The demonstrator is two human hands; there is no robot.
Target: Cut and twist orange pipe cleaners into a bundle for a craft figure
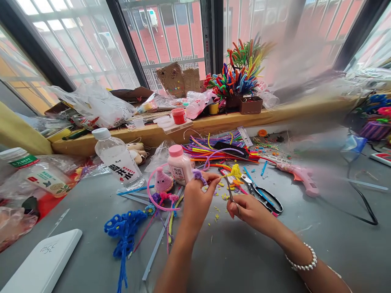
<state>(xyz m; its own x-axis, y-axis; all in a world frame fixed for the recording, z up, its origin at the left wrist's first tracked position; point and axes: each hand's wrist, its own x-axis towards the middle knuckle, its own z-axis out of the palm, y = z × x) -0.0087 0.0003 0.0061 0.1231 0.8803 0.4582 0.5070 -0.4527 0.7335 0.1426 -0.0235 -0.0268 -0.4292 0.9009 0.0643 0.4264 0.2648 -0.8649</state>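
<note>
White flat box (42, 262): it lies nearest to the camera, at the lower left of the grey surface (232, 260).
Yellow fuzzy piece (236, 171): it is held above the surface, between the two hands and in front of the large scissors (251, 186).
Left hand (198, 197): thumb and finger are pinched together on the thin yellow end; a purple fuzzy piece (200, 176) is at its fingers.
Right hand (249, 212): the fingers are closed around a thin metal tool (229, 189), maybe small scissors; its tip is near the yellow strand, but I cannot tell if they touch.
Handling: I judge the yellow piece to be very light, soft and bendable, not slippery; the fuzz could be crushed or shed, so the thin end is the better place to hold.
Yellow crumbs (216, 216): they are scattered below the hands.
Pink glue gun (301, 177): it lies to the right, well apart from the hands.
</note>
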